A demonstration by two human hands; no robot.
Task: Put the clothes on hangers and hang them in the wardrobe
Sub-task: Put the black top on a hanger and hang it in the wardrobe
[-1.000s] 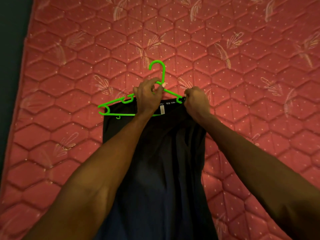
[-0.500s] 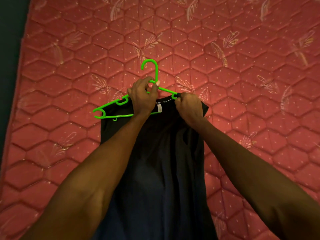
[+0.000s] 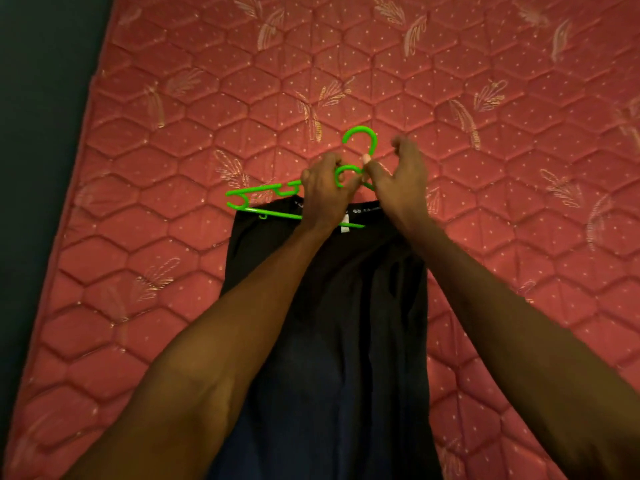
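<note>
left hand: fingers curled on green hanger neck | right hand: pinching hook base | dark garment flat on red mattress

A red quilted mattress with a hexagon pattern and pale leaf motifs fills the view; dark floor runs along its left edge.

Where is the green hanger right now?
Head view, centre: the green hanger lies on the red mattress at the black garment's top edge, its neck held by both hands.
</note>
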